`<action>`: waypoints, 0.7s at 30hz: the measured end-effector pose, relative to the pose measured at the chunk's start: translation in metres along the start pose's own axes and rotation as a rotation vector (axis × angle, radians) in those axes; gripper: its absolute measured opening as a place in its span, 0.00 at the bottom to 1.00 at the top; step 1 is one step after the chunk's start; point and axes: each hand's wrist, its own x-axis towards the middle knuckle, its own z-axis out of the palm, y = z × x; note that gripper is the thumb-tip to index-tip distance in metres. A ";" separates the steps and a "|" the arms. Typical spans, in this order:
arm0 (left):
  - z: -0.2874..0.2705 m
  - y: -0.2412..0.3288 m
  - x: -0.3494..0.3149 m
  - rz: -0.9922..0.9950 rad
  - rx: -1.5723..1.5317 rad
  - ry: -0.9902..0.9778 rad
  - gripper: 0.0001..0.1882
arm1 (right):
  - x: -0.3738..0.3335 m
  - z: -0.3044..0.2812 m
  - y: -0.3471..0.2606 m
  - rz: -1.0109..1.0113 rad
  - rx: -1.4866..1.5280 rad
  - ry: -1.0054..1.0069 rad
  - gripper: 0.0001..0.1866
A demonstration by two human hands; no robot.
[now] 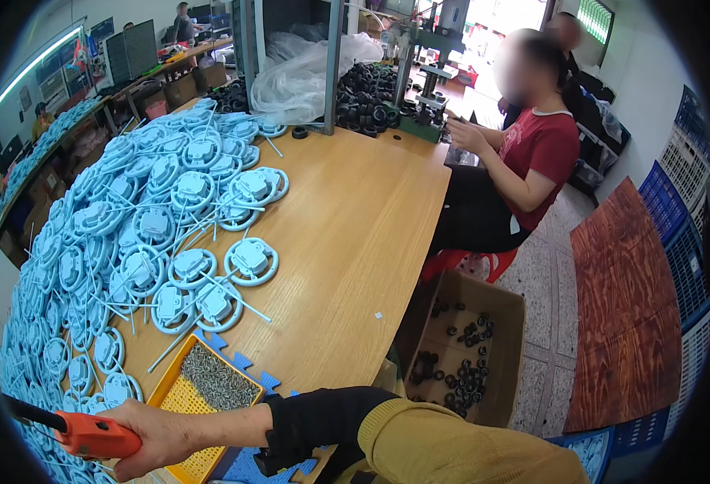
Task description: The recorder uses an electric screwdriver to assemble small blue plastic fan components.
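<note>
My right hand (155, 440) reaches across to the lower left, its fingers wrapped around an orange electric screwdriver (97, 434) with a black end. Just beyond the wrist, a yellow perforated tray (165, 391) holds a heap of small metal screws (214, 377). Light-blue plastic wheel-shaped parts (251, 258) with thin sticks are piled high over the left side of the table, some lying close to the screwdriver. Beneath the tray lies a blue foam mat (244, 361) with a jagged edge. My left hand is out of the picture.
A wooden table (355, 210) spans the middle. To its right stands a cardboard box (484, 298) with black round parts. A seated person in a red shirt (544, 141) works near a machine (427, 109). Black parts (363, 101) and clear plastic bags (298, 85) lie at the back.
</note>
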 end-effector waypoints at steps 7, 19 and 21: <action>0.015 -0.010 -0.007 -0.025 -0.049 0.144 0.30 | 0.001 -0.002 0.005 -0.047 -0.018 0.036 0.24; 0.018 -0.010 -0.005 0.008 0.006 0.210 0.27 | 0.001 -0.001 0.006 -0.041 0.038 0.070 0.24; 0.017 -0.008 -0.004 -0.003 0.000 0.193 0.27 | 0.001 -0.001 0.007 -0.062 -0.011 0.062 0.24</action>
